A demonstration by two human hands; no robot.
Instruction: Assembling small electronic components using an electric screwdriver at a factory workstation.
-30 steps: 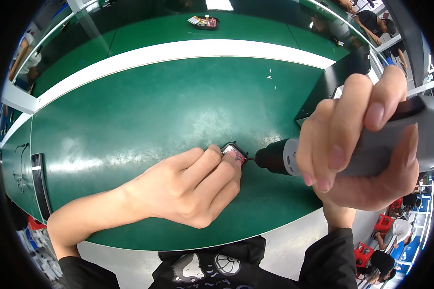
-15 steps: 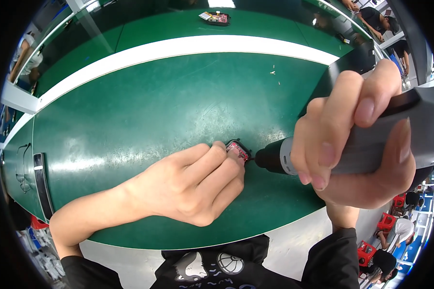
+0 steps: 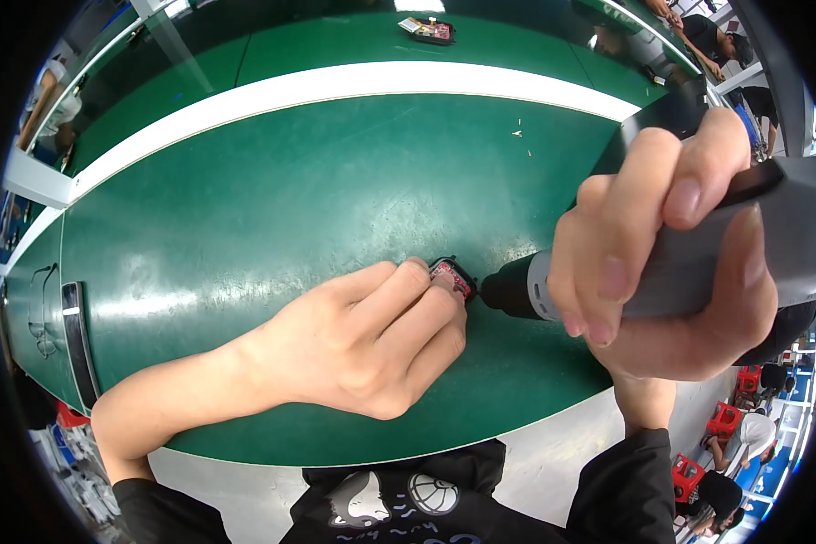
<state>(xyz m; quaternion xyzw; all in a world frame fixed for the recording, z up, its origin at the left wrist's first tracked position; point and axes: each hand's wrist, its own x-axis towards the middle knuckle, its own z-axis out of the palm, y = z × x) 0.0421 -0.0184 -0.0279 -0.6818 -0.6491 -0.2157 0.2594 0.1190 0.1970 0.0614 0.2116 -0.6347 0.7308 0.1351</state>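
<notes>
My left hand (image 3: 372, 340) is closed on a small black-cased device (image 3: 455, 276) with a red circuit board inside, pressing it against the green bench. The fingers cover its left part. My right hand (image 3: 662, 263) wraps round a grey electric screwdriver (image 3: 671, 281), held low and nearly sideways above the bench. Its black nose (image 3: 508, 288) points left at the device's right edge. The tool's bit is too small and dark to tell whether it touches a screw there.
Beyond the white bar (image 3: 335, 83), a second opened device (image 3: 428, 31) with a circuit board lies on green surface. Tiny pale bits (image 3: 518, 133) lie on the bench's far right. At left are a long black object (image 3: 80, 344) and eyeglasses (image 3: 41, 308). Other people sit at right.
The left hand and the device have shifted slightly right and up in the picture. The screwdriver's nose stays beside the device's edge. Both hands keep their hold.
</notes>
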